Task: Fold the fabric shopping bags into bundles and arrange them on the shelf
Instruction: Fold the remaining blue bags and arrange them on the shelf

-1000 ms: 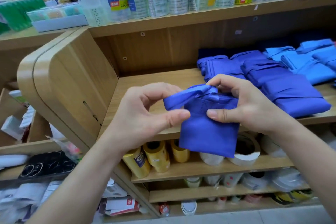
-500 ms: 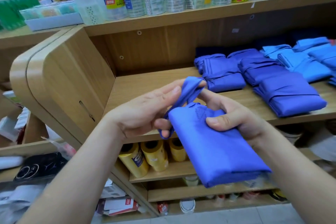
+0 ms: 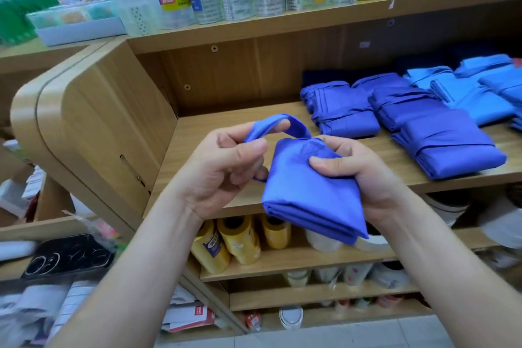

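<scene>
Folded bag [image 3: 308, 198] pinched by right hand [image 3: 364, 175], strap looped around left hand [image 3: 223, 167].

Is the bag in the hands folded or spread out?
Folded: the bag shows stacked layers at its lower edge; its handle loop is unwrapped.

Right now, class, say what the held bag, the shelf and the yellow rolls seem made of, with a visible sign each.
Bag: thin fabric, probably synthetic; faint sheen, soft creased folds.
Shelf: wood-look board, perhaps laminate; even grain, smooth matte face.
Yellow rolls: likely plastic film or tape; glossy wrap, dark hollow core.
</scene>
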